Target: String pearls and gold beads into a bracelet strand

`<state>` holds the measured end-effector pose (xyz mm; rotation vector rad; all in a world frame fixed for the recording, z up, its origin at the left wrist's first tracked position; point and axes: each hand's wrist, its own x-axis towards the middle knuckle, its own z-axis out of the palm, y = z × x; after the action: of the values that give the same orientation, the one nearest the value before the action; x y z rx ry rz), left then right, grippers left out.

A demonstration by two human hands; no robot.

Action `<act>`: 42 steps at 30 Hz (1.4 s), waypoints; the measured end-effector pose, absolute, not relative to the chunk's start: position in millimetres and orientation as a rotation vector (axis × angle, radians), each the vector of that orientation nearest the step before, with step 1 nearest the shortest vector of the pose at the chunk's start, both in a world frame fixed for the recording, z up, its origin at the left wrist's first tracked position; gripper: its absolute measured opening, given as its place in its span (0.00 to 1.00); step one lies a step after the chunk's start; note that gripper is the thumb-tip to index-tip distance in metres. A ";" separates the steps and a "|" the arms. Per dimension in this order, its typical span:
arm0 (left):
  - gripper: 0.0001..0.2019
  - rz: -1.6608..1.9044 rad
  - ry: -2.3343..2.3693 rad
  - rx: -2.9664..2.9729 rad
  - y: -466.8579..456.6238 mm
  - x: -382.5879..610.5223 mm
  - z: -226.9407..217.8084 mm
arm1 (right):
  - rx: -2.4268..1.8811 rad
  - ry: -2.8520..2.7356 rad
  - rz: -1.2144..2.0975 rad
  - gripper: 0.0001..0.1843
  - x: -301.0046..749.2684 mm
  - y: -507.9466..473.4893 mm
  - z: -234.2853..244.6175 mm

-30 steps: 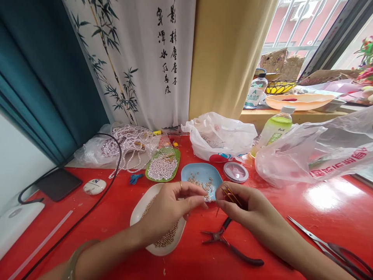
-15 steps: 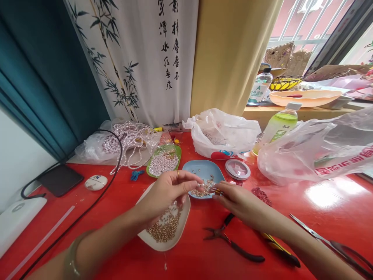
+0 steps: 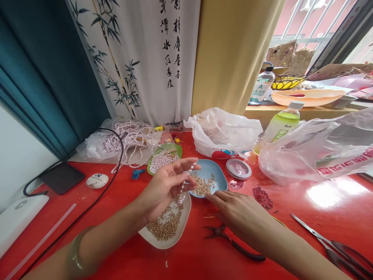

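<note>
My left hand (image 3: 163, 186) is closed in a loose pinch on a short strand of white pearl beads (image 3: 190, 170), which runs between its fingers and dangles below. It hovers above a cream tray (image 3: 182, 225) of small gold beads (image 3: 164, 227). Palm down, my right hand (image 3: 236, 210) is by the near rim of a blue plate (image 3: 220, 175) holding small gold pieces (image 3: 202, 184). Its fingertips are partly hidden and blurred, so any hold is unclear. Beneath it lie black-handled pliers (image 3: 247, 252), one handle covered by the hand.
A green tray (image 3: 151, 165) of pearls and bagged pearl strands (image 3: 128, 136) are at back left. Scissors (image 3: 323, 241) lie right, near dark red beads (image 3: 262, 197). A round clear case (image 3: 239, 168), plastic bags (image 3: 224, 132) and a bottle (image 3: 281, 124) stand behind. A black cable (image 3: 96, 206) crosses the left.
My hands have moved apart. The left has lifted and turned, showing the pearl strand across its fingers. The right has dropped toward the table, over the pliers' upper handle.
</note>
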<state>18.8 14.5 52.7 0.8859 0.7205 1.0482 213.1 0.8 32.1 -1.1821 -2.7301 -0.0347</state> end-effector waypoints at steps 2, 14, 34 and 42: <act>0.12 1.055 0.703 0.837 12.2 21.0 52.8 | -1.250 -2.685 0.189 0.07 205.6 -5.0 37.7; 0.04 1.029 0.660 0.560 4.9 26.6 45.8 | -0.799 -0.933 2.043 0.15 182.9 -9.4 23.3; 0.07 1.013 0.858 0.858 24.9 5.5 57.1 | -0.962 -0.578 1.727 0.05 212.2 24.2 30.5; 0.07 0.990 0.925 1.039 29.7 5.1 54.0 | -1.083 -0.821 1.545 0.13 213.8 24.5 29.8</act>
<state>5.1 29.7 54.0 1.0388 0.9249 0.9899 213.8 24.5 29.8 -1.0828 -0.8213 1.5450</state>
